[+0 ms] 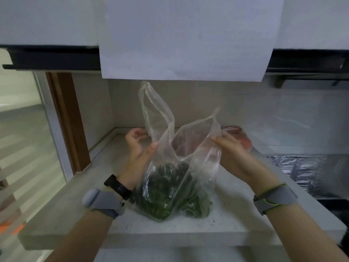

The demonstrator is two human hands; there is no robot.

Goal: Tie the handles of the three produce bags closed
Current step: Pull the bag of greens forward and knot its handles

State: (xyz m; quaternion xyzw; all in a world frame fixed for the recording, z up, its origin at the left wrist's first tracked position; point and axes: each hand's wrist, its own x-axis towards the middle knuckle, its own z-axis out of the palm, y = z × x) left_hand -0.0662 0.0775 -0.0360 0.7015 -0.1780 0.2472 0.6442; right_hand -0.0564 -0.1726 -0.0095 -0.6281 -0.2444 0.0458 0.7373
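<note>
A clear plastic bag of dark green vegetables point(164, 195) stands on the pale speckled counter point(217, 229) in front of me. Its left handle point(151, 110) rises upright, and my left hand point(138, 148) pinches it near its base. My right hand point(228, 148) grips the right handle point(211, 129), pulled out to the right. Behind it lies a second bag with red produce point(239, 137), partly hidden by the clear plastic and my right hand. A third bag is not visible.
A white sheet point(185, 38) hangs from the upper cabinet just above the bag's handles. Foil covering point(302, 171) lines the area at the right. A wooden frame and glass point(62, 120) close off the counter's left side.
</note>
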